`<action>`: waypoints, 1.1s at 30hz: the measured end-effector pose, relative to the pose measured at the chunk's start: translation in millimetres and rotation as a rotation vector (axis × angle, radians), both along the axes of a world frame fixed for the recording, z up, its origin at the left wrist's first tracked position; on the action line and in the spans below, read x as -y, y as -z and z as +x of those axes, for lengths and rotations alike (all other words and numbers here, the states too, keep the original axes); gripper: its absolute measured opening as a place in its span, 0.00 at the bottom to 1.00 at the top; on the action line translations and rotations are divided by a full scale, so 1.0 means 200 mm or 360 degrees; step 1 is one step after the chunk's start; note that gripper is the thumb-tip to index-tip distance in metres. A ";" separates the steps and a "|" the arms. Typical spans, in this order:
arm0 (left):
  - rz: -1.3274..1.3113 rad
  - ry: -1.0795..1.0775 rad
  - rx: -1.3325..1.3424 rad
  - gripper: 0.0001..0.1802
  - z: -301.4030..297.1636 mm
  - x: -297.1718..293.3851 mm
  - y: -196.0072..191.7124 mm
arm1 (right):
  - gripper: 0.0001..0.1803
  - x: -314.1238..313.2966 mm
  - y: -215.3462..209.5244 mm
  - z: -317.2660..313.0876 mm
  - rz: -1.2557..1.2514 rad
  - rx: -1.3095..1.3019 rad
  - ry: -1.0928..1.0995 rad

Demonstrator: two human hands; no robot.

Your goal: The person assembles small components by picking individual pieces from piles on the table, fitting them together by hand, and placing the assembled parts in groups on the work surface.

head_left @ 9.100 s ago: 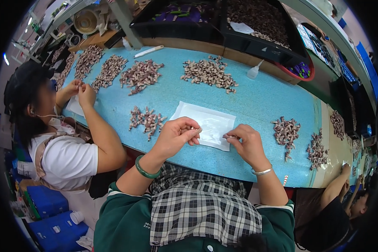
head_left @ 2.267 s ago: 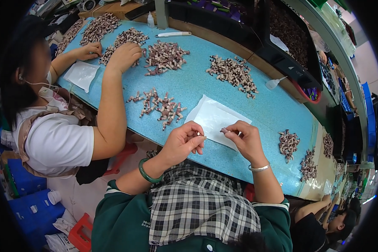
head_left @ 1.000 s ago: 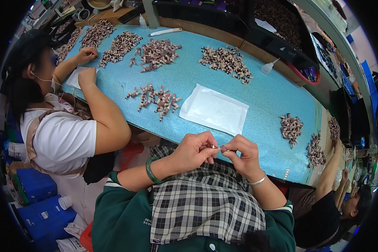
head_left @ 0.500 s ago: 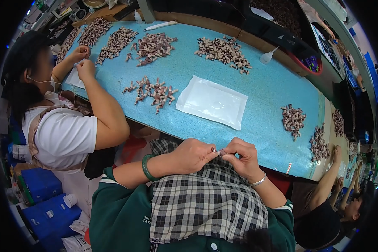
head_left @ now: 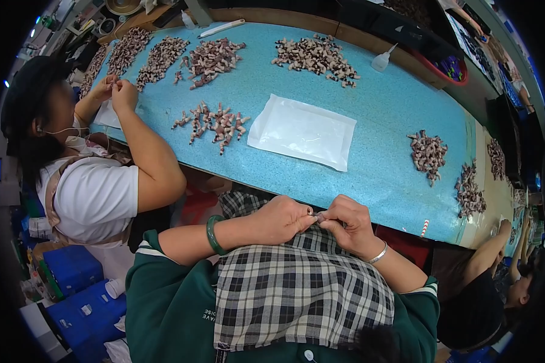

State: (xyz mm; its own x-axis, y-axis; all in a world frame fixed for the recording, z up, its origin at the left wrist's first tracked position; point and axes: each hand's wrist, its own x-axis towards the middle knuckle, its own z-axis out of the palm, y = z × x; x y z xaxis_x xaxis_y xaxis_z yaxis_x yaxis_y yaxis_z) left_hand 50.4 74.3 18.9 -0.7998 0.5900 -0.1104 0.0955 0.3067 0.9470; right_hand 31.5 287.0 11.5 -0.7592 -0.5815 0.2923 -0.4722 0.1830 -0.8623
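Observation:
In front of my apron, both hands meet with fingertips pinched on a small brown-and-pale plastic figure piece (head_left: 316,217), mostly covered by the fingers. My left hand (head_left: 278,221), with a green bangle on its wrist, is closed on its left end. Closed on the other end is my right hand (head_left: 350,225), below a silver bracelet. Beyond them, on the blue tabletop (head_left: 248,170), lies a flat white plastic packet (head_left: 303,133). Left of the packet, several similar small brown-and-cream figures (head_left: 215,126) are loosely spread.
Heaped figure pieces (head_left: 318,59) lie at the back, with more piles (head_left: 428,155) at right. A white dropper bottle (head_left: 382,59) and a white pen-like tool (head_left: 222,28) are at the far edge. A co-worker's arm (head_left: 154,151) is at left; another person sits at right.
My view has shifted slightly, so the table sits higher in the picture. Both hands keep their pinch on the piece. The co-worker's hands at left have come closer together.

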 end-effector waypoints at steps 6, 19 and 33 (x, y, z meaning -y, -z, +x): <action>-0.0117 0.0084 0.0068 0.17 -0.02 0.00 -0.02 | 0.06 -0.01 0.02 0.01 -0.0064 0.0051 0.0029; -0.0124 0.0049 0.0199 0.17 -0.02 -0.03 -0.02 | 0.05 -0.02 0.04 0.03 -0.0078 0.0120 0.0079; -0.0158 -0.0093 0.0230 0.17 -0.04 -0.01 -0.06 | 0.07 -0.03 0.03 -0.02 -0.0068 0.0047 0.0056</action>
